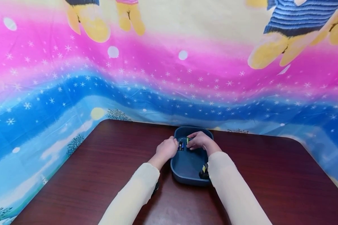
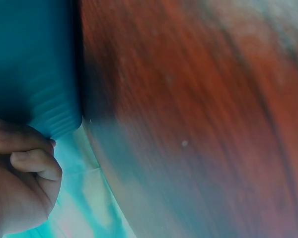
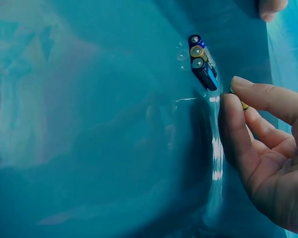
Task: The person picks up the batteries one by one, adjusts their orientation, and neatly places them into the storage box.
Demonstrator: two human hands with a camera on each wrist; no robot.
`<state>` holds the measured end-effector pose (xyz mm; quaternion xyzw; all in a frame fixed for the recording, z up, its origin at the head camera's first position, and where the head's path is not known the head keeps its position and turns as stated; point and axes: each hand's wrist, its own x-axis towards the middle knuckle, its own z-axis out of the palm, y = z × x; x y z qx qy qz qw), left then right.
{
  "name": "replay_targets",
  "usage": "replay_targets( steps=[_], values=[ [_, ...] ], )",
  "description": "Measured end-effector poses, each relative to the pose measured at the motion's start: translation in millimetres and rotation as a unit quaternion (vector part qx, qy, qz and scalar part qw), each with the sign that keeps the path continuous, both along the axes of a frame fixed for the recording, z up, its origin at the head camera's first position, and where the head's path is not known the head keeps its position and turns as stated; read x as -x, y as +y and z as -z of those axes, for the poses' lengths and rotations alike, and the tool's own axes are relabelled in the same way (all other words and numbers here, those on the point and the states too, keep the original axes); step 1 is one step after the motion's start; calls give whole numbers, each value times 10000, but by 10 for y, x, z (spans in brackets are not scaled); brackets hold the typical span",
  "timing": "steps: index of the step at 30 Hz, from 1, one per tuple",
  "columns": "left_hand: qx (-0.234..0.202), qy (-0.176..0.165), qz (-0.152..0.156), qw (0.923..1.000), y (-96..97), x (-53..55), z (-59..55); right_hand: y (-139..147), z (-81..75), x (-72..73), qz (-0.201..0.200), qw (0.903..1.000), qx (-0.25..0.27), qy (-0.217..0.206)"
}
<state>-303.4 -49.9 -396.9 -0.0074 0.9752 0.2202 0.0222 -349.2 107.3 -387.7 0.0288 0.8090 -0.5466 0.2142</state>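
Pinches a battery (image 1: 187, 141) in the right grip (image 1: 197, 140), just right of three batteries (image 1: 181, 146) in the bin (image 1: 186, 165); holds its left rim in the left grip (image 1: 167, 147).

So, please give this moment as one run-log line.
left hand: grips bin rim; right hand: pinches battery; other batteries: grouped inside bin; bin: on table

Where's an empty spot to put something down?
The table is bare left of the left sleeve and right of the right sleeve. Inside the tub, the near-left floor is bare. It's crowded farther back: batteries, the right hand and, at the side, the left hand.
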Motion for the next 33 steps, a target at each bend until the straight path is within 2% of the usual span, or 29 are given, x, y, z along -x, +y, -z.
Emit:
replay_targets(
  steps=[8, 14, 23, 27, 33],
  values=[
    [32, 9, 51, 10000, -6, 4, 9, -26, 23, -1, 18, 9997, -226, 18],
    [65, 20, 71, 10000, -12, 4, 10, -39, 59, 1, -187, 9987, -451, 119],
    [37, -20, 102, 9999, -22, 6, 11, -87, 116, -13, -763, 9862, -1253, 763],
    [-2, -51, 144, 9999, -26, 10, 8, -108, 130, -2, -833, 9815, -1493, 858],
    [17, -29, 145, 9999, -28, 2, 7, -116, 129, -7, -834, 9816, -1536, 775]
  ],
)
